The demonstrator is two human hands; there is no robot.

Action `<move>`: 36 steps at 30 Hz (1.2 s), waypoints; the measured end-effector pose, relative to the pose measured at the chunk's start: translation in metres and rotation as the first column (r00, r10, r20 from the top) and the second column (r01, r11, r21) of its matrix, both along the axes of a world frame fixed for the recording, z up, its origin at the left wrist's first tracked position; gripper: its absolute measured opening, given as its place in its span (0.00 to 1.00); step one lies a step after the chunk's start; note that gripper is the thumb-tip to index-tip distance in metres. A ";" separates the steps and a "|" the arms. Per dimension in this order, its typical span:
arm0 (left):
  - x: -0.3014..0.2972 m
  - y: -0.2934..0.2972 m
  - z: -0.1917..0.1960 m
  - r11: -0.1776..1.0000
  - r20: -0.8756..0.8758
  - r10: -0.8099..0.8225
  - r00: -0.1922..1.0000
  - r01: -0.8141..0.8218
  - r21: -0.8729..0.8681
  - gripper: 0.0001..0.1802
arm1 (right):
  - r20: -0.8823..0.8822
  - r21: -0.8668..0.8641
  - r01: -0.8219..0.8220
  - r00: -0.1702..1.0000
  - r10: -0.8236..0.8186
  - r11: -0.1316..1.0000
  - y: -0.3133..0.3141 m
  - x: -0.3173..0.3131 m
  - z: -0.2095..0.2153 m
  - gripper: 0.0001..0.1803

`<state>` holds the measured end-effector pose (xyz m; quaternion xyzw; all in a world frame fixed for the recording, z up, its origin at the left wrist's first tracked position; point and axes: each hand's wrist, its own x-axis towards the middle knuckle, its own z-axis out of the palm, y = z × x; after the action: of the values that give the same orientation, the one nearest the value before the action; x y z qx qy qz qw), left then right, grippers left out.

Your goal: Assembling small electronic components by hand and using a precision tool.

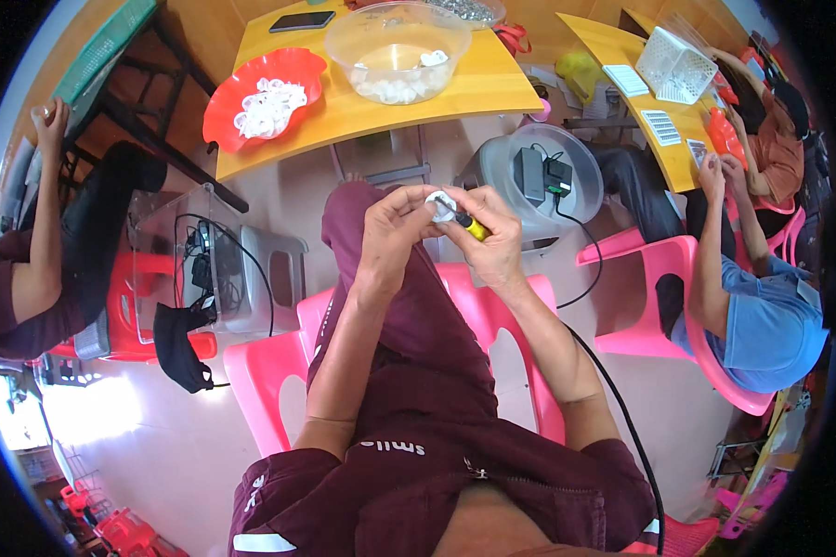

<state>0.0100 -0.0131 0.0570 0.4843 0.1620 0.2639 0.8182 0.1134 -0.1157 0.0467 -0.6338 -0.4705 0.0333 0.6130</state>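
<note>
Above my lap, my left hand (395,227) pinches a small white ring-shaped plastic part (442,205) between thumb and fingers. My right hand (495,241) is closed around a short tool with a yellow and black handle (475,226). The tool's front end meets the white part or lies right against it; its tip is too small to make out. Fingers of both hands come close together around the part.
Ahead on a yellow table (367,123) stand a red scalloped bowl (221,104) and a clear tub (395,46), both with white parts, and a phone (302,20). Black adapters lie on a clear round container (567,139). Co-workers sit left and right. A black cable (622,422) runs beside my right arm.
</note>
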 end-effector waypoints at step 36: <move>0.002 0.007 -0.015 0.967 0.203 0.003 0.979 0.048 -0.250 0.17 | 0.132 -0.002 0.149 0.980 -0.148 0.989 -0.003 -0.007 0.004 0.20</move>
<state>0.0124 -0.0059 0.0423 0.3481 0.1051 0.2794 0.8886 0.1061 -0.1191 0.0511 -0.6717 -0.4611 -0.0515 0.5776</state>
